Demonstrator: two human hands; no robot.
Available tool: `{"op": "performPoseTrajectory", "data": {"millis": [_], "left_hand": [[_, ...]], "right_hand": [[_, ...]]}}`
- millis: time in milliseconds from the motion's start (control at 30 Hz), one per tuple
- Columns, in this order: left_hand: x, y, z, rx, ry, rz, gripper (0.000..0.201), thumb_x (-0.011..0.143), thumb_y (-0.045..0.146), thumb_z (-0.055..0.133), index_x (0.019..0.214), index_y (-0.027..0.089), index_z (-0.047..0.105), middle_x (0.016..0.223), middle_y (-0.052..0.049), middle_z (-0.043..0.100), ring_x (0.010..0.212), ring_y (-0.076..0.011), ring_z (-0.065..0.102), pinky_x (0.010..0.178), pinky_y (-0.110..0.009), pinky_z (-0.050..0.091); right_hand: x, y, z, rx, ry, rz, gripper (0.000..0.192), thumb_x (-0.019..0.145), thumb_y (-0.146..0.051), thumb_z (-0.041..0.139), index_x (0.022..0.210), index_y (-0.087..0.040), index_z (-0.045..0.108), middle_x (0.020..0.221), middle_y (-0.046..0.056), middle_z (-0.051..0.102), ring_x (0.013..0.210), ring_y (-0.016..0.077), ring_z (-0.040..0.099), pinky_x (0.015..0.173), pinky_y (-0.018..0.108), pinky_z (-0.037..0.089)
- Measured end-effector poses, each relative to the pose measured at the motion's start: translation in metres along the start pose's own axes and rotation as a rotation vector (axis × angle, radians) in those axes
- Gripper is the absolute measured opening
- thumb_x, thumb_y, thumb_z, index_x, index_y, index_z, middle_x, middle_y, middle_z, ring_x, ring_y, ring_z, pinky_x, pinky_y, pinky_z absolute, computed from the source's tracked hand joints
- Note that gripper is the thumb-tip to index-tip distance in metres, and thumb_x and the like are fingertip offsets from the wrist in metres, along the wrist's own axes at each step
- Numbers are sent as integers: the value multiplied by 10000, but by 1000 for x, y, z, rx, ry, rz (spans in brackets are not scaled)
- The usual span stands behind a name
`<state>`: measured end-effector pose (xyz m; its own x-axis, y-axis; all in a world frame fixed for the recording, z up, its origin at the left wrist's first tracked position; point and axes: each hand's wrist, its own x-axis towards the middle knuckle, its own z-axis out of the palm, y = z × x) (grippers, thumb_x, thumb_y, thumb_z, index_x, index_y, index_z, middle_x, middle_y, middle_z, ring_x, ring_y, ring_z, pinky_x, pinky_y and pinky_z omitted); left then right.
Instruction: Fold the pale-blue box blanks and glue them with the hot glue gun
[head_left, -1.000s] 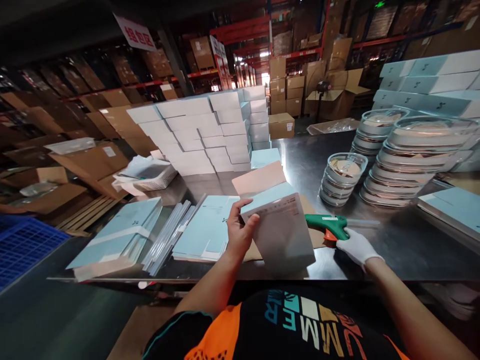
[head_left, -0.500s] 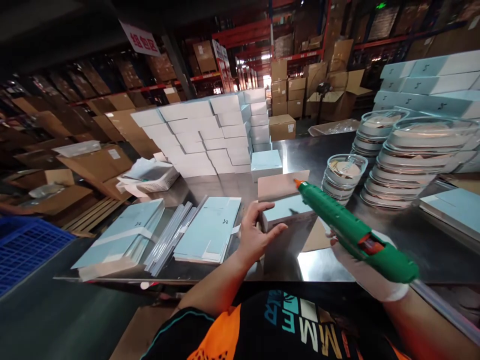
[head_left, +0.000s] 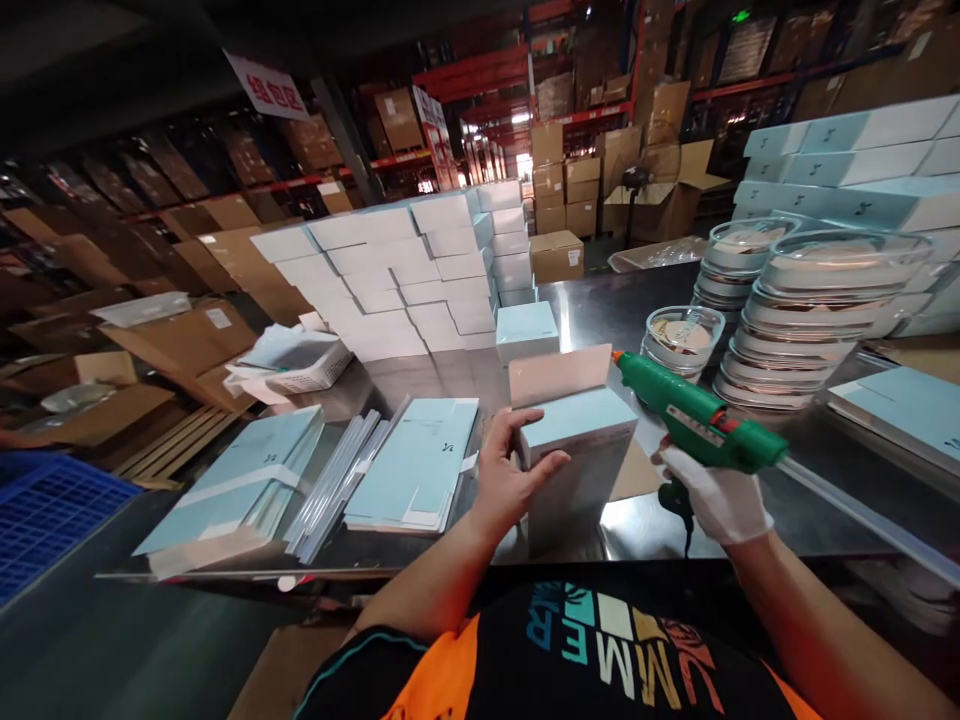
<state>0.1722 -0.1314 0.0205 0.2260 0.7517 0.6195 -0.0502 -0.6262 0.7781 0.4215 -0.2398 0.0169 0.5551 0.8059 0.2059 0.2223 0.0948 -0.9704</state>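
Left hand (head_left: 514, 480), bare, clamped on the left side of a pale blue box (head_left: 577, 455) standing upright at centre frame, near edge of the steel bench (head_left: 750, 490). Thumb on the box front, fingers over its top left corner. Right hand (head_left: 716, 500), white glove, closed around the grip of a green glue gun (head_left: 694, 412), just right of the box. Nozzle points up-left, tip just beside the box's open pink flap (head_left: 559, 372); can't tell if it touches. Clear glue stick (head_left: 862, 510) trails out the back toward lower right. Flat blue blanks (head_left: 416, 470) lie left of the left hand. Stacked clear trays (head_left: 810, 330) sit right of centre, well behind the gun.
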Motion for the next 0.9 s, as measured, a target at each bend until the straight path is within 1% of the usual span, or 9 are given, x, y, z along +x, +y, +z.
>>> {"op": "performPoseTrajectory", "data": {"millis": [167, 300, 400, 467, 567, 633, 700, 800, 900], "left_hand": [[2, 2, -3, -206, 68, -183, 660, 738, 658, 965, 1189, 227, 754, 1108, -64, 724, 999, -236, 695, 861, -302, 549], [5, 3, -7, -335, 68, -300, 735, 744, 730, 924, 1215, 201, 733, 902, -33, 724, 758, -177, 642, 681, -260, 503], [6, 2, -8, -377, 72, -319, 753, 727, 726, 936, 1217, 192, 732, 833, -17, 705, 690, -158, 609, 628, -244, 467], [6, 3, -6, -373, 51, -305, 737, 731, 711, 940, 1221, 197, 741, 881, -28, 725, 717, -167, 633, 646, -251, 484], [5, 4, -2, -312, -19, -216, 673, 759, 694, 930, 1191, 206, 761, 1014, -58, 755, 853, -205, 689, 750, -285, 546], [5, 3, 0, -260, -74, -130, 625, 796, 685, 910, 1176, 211, 763, 1068, -70, 751, 931, -222, 705, 817, -303, 566], [4, -3, 1, -217, -115, -24, 571, 846, 663, 883, 1171, 210, 759, 1091, -76, 730, 984, -229, 712, 855, -312, 571], [1, -16, 2, -216, -125, 166, 498, 893, 615, 866, 1150, 209, 734, 1260, -110, 686, 1172, -264, 710, 968, -345, 571], [0, -27, 2, -332, -63, 276, 522, 912, 541, 883, 1270, 262, 627, 1387, -120, 672, 1272, -266, 702, 998, -358, 573]], "right_hand": [[26, 44, 4, 89, -11, 401, 564, 806, -770, 673, 898, -214, 659, 793, 118, 765, 541, 209, 624, 507, 358, 552], [43, 63, -11, -140, 47, 445, 476, 920, -653, 646, 727, -218, 647, 650, 152, 705, 711, 330, 742, 679, 452, 610], [43, 52, -18, -254, 100, 332, 336, 866, -535, 761, 752, -223, 709, 881, 188, 790, 1151, 427, 741, 1004, 517, 578], [36, 33, -11, -193, 61, 191, 397, 893, -578, 726, 1058, -223, 790, 1189, 159, 811, 1334, 402, 674, 1123, 509, 536], [23, -6, 15, 108, -155, -37, 673, 944, -648, 656, 1490, -256, 631, 1456, 98, 729, 1377, 339, 671, 1108, 479, 578], [16, -27, 33, 219, -275, -75, 640, 933, -566, 699, 1489, -261, 613, 1448, 94, 729, 1328, 330, 700, 1051, 468, 612], [13, -37, 43, 205, -283, -79, 523, 910, -473, 734, 1377, -250, 656, 1373, 90, 758, 1278, 320, 720, 1033, 455, 620], [15, -28, 41, 142, -233, -228, 496, 912, -491, 785, 1313, -229, 654, 1327, 108, 765, 1290, 322, 713, 1120, 483, 583], [17, -12, 26, 32, -334, -496, 646, 852, -507, 917, 1376, -242, 649, 1510, 148, 677, 1455, 349, 623, 1218, 510, 520]]}}
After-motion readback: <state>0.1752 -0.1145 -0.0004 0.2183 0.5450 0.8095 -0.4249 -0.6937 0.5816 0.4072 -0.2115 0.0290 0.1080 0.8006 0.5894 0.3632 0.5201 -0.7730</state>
